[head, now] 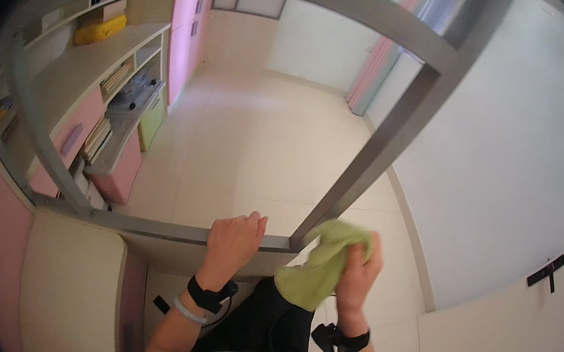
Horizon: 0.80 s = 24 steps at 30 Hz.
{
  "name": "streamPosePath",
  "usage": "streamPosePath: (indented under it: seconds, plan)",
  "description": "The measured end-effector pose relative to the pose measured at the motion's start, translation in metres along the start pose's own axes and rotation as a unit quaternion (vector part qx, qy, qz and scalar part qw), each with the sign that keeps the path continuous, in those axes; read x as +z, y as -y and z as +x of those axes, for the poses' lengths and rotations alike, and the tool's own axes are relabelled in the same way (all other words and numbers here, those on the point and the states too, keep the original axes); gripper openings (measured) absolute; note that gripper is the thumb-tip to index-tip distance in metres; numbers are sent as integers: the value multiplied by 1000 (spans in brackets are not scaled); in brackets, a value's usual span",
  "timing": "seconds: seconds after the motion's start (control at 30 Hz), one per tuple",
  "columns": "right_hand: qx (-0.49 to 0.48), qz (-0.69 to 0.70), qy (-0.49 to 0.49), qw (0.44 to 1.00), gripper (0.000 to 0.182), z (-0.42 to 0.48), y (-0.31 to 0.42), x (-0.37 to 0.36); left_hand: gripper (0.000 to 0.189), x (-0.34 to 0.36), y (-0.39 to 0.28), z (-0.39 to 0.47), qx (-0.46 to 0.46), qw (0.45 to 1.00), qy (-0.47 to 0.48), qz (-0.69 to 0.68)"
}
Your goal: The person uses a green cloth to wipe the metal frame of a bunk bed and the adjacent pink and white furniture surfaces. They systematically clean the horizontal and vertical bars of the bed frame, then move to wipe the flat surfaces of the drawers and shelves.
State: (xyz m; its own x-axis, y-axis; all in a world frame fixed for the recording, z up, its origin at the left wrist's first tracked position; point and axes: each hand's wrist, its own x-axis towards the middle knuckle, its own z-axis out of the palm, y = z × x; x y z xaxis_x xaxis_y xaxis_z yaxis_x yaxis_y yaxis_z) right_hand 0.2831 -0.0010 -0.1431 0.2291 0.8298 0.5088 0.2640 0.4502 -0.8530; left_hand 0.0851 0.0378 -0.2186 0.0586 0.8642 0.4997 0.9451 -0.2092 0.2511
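Observation:
My left hand [235, 244] is closed around the lower rail of a grey frame [163, 228], with the knuckles up. In my right hand [360, 277] is a crumpled light green cloth [320, 272]. The cloth hangs beside the frame's lower right corner, close to the slanting grey post [371, 150]; whether it touches the post I cannot tell. Each wrist wears a black strap, and a pale bangle sits below the left one.
Past the frame lies a tiled floor [242, 149]. A desk with pink drawers [76, 133], shelves and a yellow case [101, 30] stands left. A pink curtain [370, 75] hangs at the back. White wall [520, 154] runs along the right. A beige step [72, 266] is at lower left.

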Motion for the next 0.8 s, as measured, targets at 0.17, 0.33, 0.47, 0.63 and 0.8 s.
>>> streamPosePath:
  seconds: [0.17,0.33,0.47,0.63,0.8]
  plan:
    - [78,210,-15,975,33,77,53,-14,35,0,2,-2,4,999,-12,30]
    - [-274,210,-51,937,47,126,133,31,36,-4,-2,-2,11,1000,-11,24]
    - [-314,66,-42,946,54,112,115,42,35,-5,-4,-1,5,1000,-10,27]
    - [-45,32,29,998,41,-1,-39,49,33,-1,-12,2,1,1000,-24,17]
    - [-8,-29,98,995,54,-54,-99,54,33,-9,-9,0,1,999,-33,38]
